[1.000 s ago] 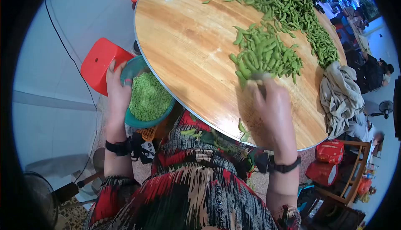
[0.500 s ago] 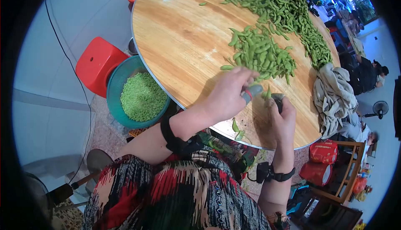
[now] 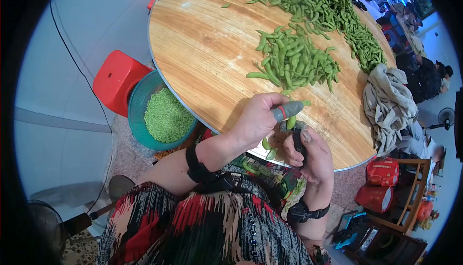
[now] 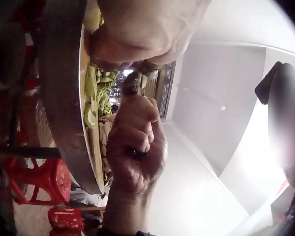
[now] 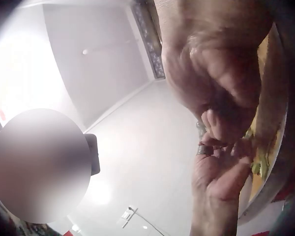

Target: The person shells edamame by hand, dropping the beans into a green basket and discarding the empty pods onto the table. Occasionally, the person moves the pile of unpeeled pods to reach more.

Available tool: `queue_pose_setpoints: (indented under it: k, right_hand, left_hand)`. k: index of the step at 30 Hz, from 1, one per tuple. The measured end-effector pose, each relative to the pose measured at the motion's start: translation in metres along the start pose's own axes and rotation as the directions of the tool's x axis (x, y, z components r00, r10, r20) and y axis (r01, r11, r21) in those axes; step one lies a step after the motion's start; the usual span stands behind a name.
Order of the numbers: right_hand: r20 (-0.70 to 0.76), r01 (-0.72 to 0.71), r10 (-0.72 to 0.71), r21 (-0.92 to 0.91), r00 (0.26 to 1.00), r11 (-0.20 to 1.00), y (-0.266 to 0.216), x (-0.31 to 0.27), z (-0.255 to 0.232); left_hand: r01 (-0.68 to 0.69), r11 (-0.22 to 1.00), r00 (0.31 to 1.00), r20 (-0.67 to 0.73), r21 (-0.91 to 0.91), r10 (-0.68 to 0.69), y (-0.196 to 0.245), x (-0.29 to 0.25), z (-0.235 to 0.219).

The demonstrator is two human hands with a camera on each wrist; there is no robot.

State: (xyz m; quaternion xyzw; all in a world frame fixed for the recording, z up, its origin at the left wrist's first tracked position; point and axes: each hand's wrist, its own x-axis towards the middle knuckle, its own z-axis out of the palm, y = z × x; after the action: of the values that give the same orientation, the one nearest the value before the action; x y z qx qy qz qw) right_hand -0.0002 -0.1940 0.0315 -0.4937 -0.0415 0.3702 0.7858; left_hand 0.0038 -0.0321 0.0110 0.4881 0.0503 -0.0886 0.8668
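Pod (image 3: 291,122) now against left fingers (image 3: 288,110)

Head view: fairly bright, mostly sharp; fisheye bends the round tabletop (image 3: 207,48), black corners. Glare on its near edge, soft shadows nearby, bluish light far right. Left wrist view: dim, soft, blown-out white at right. Right wrist view: soft, foreground shadowed, white glare at left. Blurred oval in both.
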Motion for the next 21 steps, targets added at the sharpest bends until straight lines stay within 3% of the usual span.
queue_pose_setpoints:
  k: [2, 6, 8, 11, 12, 13, 14, 16, 17, 18, 21]
  right_hand:
    - [-0.044, 0.003, -0.003, -0.011, 0.999, 1.000, 0.001, 0.000, 0.001]
    - [-0.097, -0.002, 0.001, -0.017, 0.995, 1.000, 0.004, 0.002, 0.007]
    - [-0.129, -0.035, 0.036, 0.011, 0.991, 0.999, 0.004, 0.001, 0.010]
    - [-0.144, -0.090, 0.100, 0.073, 0.984, 0.993, 0.005, 0.000, 0.010]
    - [-0.155, -0.079, 0.079, 0.001, 0.985, 0.997, 0.003, 0.000, 0.010]
    - [-0.163, -0.067, 0.055, -0.072, 0.985, 0.995, 0.002, 0.001, 0.010]
    - [-0.162, -0.067, 0.054, -0.076, 0.985, 0.995, 0.004, 0.002, 0.006]
    - [-0.186, 0.145, -0.272, -0.504, 0.944, 0.852, 0.015, 0.006, -0.006]
    - [-0.187, 0.144, -0.271, -0.507, 0.944, 0.850, 0.015, 0.006, -0.008]
    - [-0.231, 0.114, -0.295, -0.576, 0.927, 0.810, 0.014, 0.008, -0.010]
    - [-0.304, 0.042, -0.291, -0.622, 0.907, 0.782, 0.008, 0.010, -0.019]
  left_hand:
    - [-0.004, 0.992, 0.999, -0.032, 0.128, 0.008, -0.002, 0.000, 0.001]
    - [-0.056, 0.980, 0.998, 0.017, 0.192, 0.054, -0.001, -0.004, 0.002]
    - [0.174, 0.981, 0.960, 0.236, -0.089, -0.149, 0.003, -0.005, -0.005]
    - [0.152, 0.976, 0.950, 0.297, -0.156, -0.100, -0.008, 0.001, -0.013]
    - [0.151, 0.976, 0.950, 0.296, -0.158, -0.099, -0.009, 0.001, -0.011]
    - [-0.022, 0.997, 0.980, 0.201, 0.070, 0.007, -0.011, 0.001, -0.006]
    - [-0.171, 0.936, 0.982, 0.131, 0.307, 0.137, -0.012, 0.000, -0.003]
    - [-0.176, 0.925, 0.982, 0.129, 0.336, 0.139, 0.002, -0.009, 0.005]
    - [-0.178, 0.912, 0.982, 0.128, 0.370, 0.139, 0.006, -0.012, 0.008]
    - [-0.087, 0.961, 0.991, 0.122, 0.263, 0.056, 0.002, -0.009, 0.006]
    - [-0.152, 0.955, 0.983, 0.142, 0.254, 0.119, -0.007, -0.005, 0.003]
